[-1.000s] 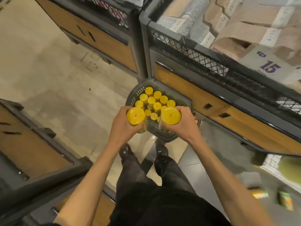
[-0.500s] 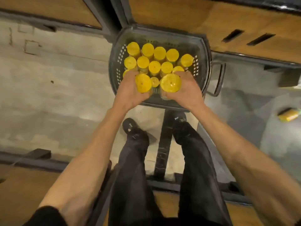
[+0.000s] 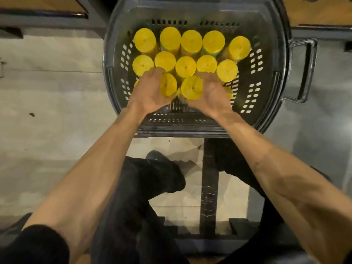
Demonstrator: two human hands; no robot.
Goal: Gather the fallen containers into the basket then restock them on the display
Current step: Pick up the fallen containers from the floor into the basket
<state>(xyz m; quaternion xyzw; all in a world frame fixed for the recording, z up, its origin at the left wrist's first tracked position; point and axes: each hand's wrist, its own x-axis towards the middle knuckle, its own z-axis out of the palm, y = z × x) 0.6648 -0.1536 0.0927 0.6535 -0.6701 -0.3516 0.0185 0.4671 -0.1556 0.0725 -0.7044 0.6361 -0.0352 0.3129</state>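
A dark grey perforated basket (image 3: 270, 60) sits on the floor in front of me, holding several upright containers with yellow lids (image 3: 185, 66) in rows. My left hand (image 3: 148, 92) grips one yellow-lidded container (image 3: 168, 87) inside the basket, in the near row. Right beside it, my right hand (image 3: 211, 92) grips another yellow-lidded container (image 3: 192, 87). Both hands are low inside the basket, and the bodies of the held containers are hidden under their lids and my fingers.
The basket's handle (image 3: 306, 71) sticks out to the right. Wooden display bases with dark frames stand at the top left (image 3: 43, 8) and top right (image 3: 320, 10). My black-trousered legs and a dark shoe (image 3: 158, 159) are below the basket on the pale floor.
I have bent closer, so the basket fills more of the view. Both hands have gone down into the basket with their containers, from above it to the near row.
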